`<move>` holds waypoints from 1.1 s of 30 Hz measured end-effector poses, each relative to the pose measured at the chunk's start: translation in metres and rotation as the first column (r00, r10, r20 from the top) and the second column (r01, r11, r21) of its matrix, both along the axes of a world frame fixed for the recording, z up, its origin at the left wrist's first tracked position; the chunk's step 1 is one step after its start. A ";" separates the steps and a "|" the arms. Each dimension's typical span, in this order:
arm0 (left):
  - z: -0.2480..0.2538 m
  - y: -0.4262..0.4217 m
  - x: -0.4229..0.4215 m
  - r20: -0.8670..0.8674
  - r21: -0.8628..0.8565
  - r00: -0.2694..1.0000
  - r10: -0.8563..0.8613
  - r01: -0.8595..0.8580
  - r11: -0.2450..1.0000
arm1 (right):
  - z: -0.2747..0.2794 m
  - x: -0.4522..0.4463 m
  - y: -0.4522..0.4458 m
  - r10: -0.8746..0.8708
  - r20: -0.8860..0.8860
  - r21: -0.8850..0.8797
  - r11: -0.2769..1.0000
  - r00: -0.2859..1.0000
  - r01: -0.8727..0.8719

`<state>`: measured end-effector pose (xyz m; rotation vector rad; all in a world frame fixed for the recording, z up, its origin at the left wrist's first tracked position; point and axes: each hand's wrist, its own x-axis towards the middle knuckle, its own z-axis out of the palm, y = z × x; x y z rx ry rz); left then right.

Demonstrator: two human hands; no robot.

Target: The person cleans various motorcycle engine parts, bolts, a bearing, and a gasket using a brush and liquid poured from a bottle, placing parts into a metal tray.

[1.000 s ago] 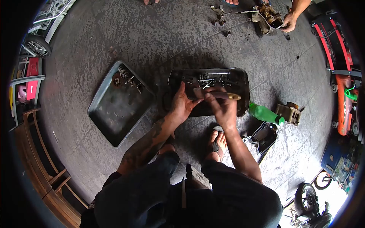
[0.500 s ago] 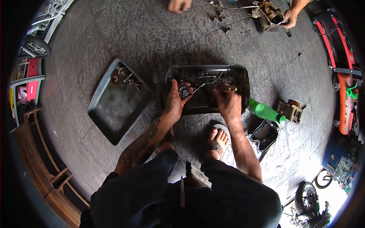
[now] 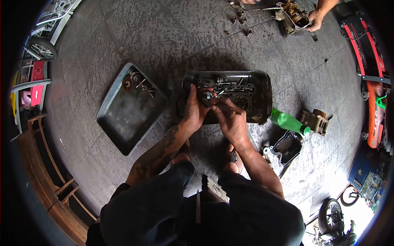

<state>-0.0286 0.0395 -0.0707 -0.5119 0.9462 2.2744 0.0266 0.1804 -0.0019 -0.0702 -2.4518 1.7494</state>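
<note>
Over the left part of a dark tray (image 3: 266, 98), my left hand (image 3: 194, 110) is closed round a small round metal part (image 3: 208, 95). The fingers of my right hand (image 3: 234, 123) are pinched together beside that part, almost touching my left fingers; what they hold is too hidden to make out. Inside the dark tray lie a coiled spring (image 3: 221, 79), a flat dark metal plate (image 3: 242, 99) and several thin metal pieces (image 3: 236, 87).
A grey tray (image 3: 107, 102) with small metal parts stands at the left. On the right are a green bottle (image 3: 289, 123), a metal block (image 3: 315, 122) and an open cover (image 3: 287, 146). Another person's hand (image 3: 315, 20) holds an engine part (image 3: 293, 18) at the top right.
My right hand has moved left to the round part in my left hand. The wooden-handled tool seen earlier in it no longer shows clearly. The other person's second hand has moved right.
</note>
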 end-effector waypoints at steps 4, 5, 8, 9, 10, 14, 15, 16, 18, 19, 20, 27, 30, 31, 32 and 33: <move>-0.019 -0.006 -0.006 -0.103 0.095 0.994 0.026 -0.016 0.995 | 0.000 0.005 0.007 0.042 0.149 0.067 0.996 0.988 -0.052; -0.021 -0.005 -0.002 -0.097 0.093 0.995 0.027 -0.018 0.996 | -0.005 0.004 0.005 -0.039 0.063 -0.127 0.991 0.997 0.047; -0.002 0.006 0.001 0.010 -0.014 0.998 0.070 -0.070 0.997 | 0.000 0.004 -0.001 0.000 0.048 -0.044 0.999 0.999 0.002; -0.004 0.004 -0.001 0.014 0.067 0.998 0.067 -0.068 0.995 | 0.003 0.001 -0.001 0.024 0.032 -0.001 1.000 0.999 -0.024; -0.007 0.001 -0.003 0.017 0.145 0.997 0.069 -0.071 0.987 | 0.003 0.000 0.001 0.023 0.025 0.003 1.000 0.999 -0.023; -0.008 -0.001 0.006 0.001 -0.005 0.995 0.102 -0.102 0.995 | 0.009 0.007 -0.001 0.033 0.141 0.075 0.996 0.990 -0.044; -0.004 -0.001 0.007 0.005 -0.007 0.995 0.097 -0.097 0.995 | 0.011 0.006 -0.004 0.045 0.031 0.015 0.999 0.998 -0.045; 0.001 0.002 0.005 0.001 -0.007 0.996 0.093 -0.093 0.996 | 0.012 0.002 -0.004 0.052 -0.088 -0.039 0.998 0.995 -0.055; 0.000 0.002 0.002 -0.008 -0.003 0.996 0.088 -0.088 0.996 | -0.003 0.003 0.002 0.077 -0.037 0.071 0.995 0.996 -0.074; -0.006 -0.003 -0.001 -0.029 0.029 0.995 0.095 -0.094 0.995 | -0.006 0.004 0.009 0.056 0.082 0.106 0.992 0.995 -0.065; -0.013 -0.008 -0.002 -0.044 0.056 0.994 0.100 -0.098 0.994 | -0.010 0.006 0.011 0.028 0.204 0.138 0.989 0.979 -0.058; 0.003 -0.002 -0.001 0.026 0.136 0.998 0.053 -0.056 0.989 | 0.002 0.003 0.009 0.045 0.020 0.024 0.999 0.999 -0.046; -0.006 -0.011 0.002 0.022 0.118 0.996 0.081 -0.083 0.989 | -0.002 0.006 0.021 -0.015 0.082 -0.011 1.000 0.997 0.015; -0.002 -0.008 0.002 -0.009 0.049 0.998 0.060 -0.060 0.997 | 0.008 0.004 0.015 -0.053 0.038 -0.095 0.994 0.998 0.056; 0.001 -0.005 0.004 -0.041 -0.016 0.999 0.034 -0.035 0.999 | 0.019 0.000 0.010 -0.097 -0.005 -0.173 0.980 0.995 0.095; 0.001 -0.002 0.006 -0.042 -0.010 0.999 0.033 -0.034 0.999 | 0.012 -0.002 0.011 -0.046 -0.007 -0.072 0.996 0.999 0.045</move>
